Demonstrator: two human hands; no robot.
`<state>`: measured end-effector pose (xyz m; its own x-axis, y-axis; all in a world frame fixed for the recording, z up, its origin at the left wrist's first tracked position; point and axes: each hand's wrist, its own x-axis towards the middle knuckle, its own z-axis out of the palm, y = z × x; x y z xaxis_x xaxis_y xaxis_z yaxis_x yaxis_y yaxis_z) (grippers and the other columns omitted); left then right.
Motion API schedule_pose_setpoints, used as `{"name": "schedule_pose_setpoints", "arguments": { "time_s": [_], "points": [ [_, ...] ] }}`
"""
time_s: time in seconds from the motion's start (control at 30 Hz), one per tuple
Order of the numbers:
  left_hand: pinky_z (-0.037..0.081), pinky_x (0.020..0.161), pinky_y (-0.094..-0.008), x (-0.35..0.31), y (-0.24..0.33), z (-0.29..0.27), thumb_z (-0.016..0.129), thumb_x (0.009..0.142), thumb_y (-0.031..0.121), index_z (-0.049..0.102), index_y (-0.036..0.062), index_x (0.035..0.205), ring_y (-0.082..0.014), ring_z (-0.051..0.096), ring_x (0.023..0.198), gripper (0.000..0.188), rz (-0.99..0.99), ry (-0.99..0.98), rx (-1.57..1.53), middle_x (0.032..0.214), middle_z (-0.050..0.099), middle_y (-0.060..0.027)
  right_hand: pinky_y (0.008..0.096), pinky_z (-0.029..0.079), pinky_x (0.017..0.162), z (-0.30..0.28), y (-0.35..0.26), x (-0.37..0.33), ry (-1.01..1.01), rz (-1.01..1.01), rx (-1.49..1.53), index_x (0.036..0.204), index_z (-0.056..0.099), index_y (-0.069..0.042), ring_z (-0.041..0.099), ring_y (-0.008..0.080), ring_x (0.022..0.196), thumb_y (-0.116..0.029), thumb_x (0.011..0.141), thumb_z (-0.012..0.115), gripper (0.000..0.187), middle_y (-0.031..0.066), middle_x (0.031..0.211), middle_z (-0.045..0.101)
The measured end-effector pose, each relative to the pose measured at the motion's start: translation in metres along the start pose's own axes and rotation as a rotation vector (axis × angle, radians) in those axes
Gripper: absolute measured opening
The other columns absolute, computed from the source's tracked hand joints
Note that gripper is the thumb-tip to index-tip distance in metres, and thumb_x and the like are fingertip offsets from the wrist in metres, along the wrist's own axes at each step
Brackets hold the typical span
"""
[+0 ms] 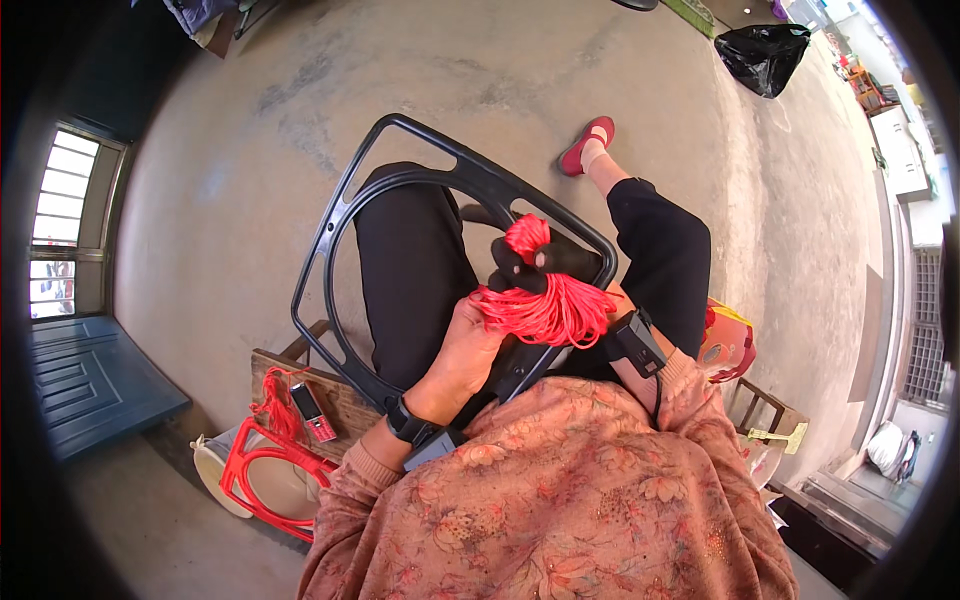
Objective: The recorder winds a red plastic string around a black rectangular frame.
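A black plastic frame (400, 180) with a round opening rests across my lap. My left hand (462, 352) grips a loose bundle of red cord (548, 308) against the frame's near edge. My right hand (545, 262) wears a black fingerless glove and holds red cord wound around its fingers (527, 235) at the frame's right rim. Both wrists carry black straps with small devices.
A wooden stool (330, 392) on my left holds a red phone (312, 412) and more red cord (277, 405). Below it lies a red frame (262, 478) on a pale basin. A black bag (765, 55) lies on the concrete floor far ahead.
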<state>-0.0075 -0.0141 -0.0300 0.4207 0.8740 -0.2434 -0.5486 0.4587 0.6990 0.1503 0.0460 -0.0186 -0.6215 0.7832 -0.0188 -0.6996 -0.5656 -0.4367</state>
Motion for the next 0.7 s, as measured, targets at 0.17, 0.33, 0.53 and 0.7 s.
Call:
{"name": "schedule_pose_setpoints", "arguments": {
  "time_s": [0.17,0.33,0.53,0.7],
  "points": [
    [0.050,0.070,-0.0231,0.003,0.021,0.005,0.060,0.093,0.017,0.065,0.0000,0.095,-0.0100,0.062,0.072,0.018,-0.171,-0.028,0.042,0.079,0.067,-0.0056,0.0324,0.051,0.079,-0.012,-0.012,-0.036,0.340,-0.135,-0.629,0.111,0.055,-0.002,0.061,0.0200,0.091,-0.019,0.089,0.061,0.028,0.0081,0.101,0.062],
    [0.051,0.059,-0.0216,0.002,0.027,0.009,0.057,0.094,0.021,0.062,0.0014,0.090,-0.0101,0.061,0.063,0.021,-0.238,0.035,0.074,0.072,0.065,-0.0073,0.0299,0.050,0.074,-0.032,-0.036,-0.127,0.773,-0.597,-0.009,0.106,0.058,-0.006,0.060,0.0184,0.083,-0.024,0.089,0.062,0.025,0.0050,0.092,0.061],
    [0.051,0.059,-0.0221,0.001,0.027,0.009,0.058,0.094,0.020,0.060,0.0015,0.094,-0.0110,0.062,0.064,0.019,-0.248,0.057,0.040,0.072,0.064,-0.0070,0.0293,0.050,0.073,-0.067,-0.098,-0.283,0.712,-0.860,0.072,0.105,0.059,-0.006,0.061,0.0174,0.083,-0.024,0.089,0.062,0.025,0.0046,0.090,0.062],
    [0.052,0.059,-0.0226,0.005,0.026,0.017,0.058,0.093,0.018,0.059,0.0031,0.094,-0.0117,0.062,0.064,0.015,-0.212,0.049,0.032,0.073,0.064,-0.0058,0.0288,0.049,0.073,-0.095,-0.081,-0.304,0.773,-0.625,-0.240,0.104,0.060,-0.007,0.061,0.0166,0.083,-0.024,0.088,0.063,0.024,0.0043,0.089,0.062]
  ]
}}
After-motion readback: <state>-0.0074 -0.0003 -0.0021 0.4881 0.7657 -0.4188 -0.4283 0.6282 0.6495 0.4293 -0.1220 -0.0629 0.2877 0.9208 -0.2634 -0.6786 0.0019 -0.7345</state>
